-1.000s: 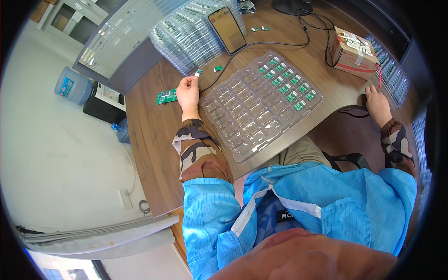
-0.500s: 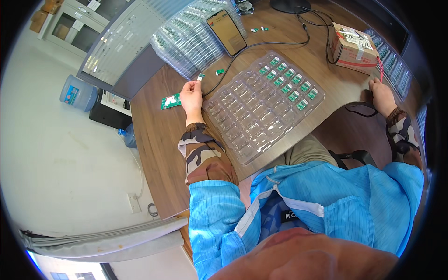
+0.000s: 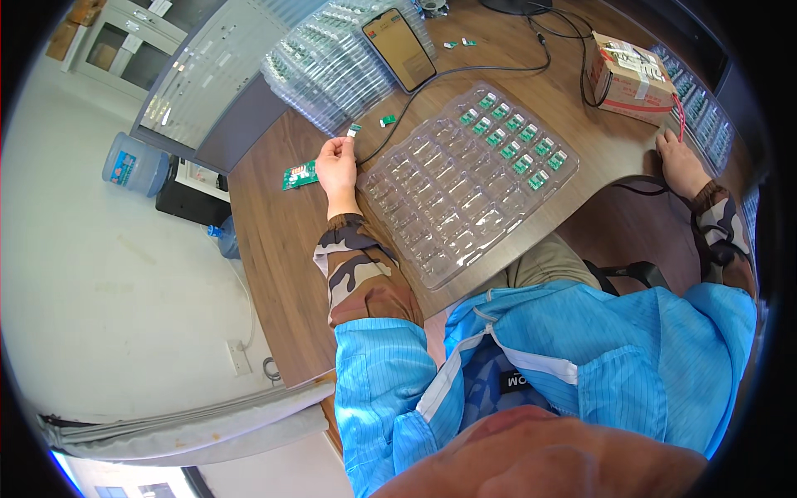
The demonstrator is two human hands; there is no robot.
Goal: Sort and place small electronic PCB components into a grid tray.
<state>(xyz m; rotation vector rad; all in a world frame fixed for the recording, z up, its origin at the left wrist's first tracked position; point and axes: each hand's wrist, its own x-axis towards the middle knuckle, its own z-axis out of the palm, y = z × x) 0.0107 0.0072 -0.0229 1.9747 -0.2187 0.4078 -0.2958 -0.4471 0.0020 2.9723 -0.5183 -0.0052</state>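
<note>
My left hand (image 3: 336, 170) pinches a small green circuit board with a white connector (image 3: 354, 130) between thumb and fingertips, above the desk. Beside that wrist lies a larger green circuit board (image 3: 299, 175), partly covered by the hand. A similar small board (image 3: 388, 121) rests on the desk just beyond. To the right is a clear plastic tray (image 3: 432, 178) with many pockets; several small green boards (image 3: 523, 163) fill its far right part. At the desk's right side, my right hand (image 3: 684, 168) is curled closed near a red cable (image 3: 681, 120); what its fingers hold, if anything, is hidden.
Stacked clear trays of boards (image 3: 328, 66) stand at the back, with a phone (image 3: 398, 50) leaning against them. A black cable (image 3: 490, 68) crosses the desk. A cardboard box (image 3: 631, 83) sits at right, beside another filled tray (image 3: 697, 108). Two small pieces (image 3: 459, 43) lie farther back.
The whole view has shifted slightly. My left hand still pinches the small circuit board at nearly the same spot, and my right hand stays by the box.
</note>
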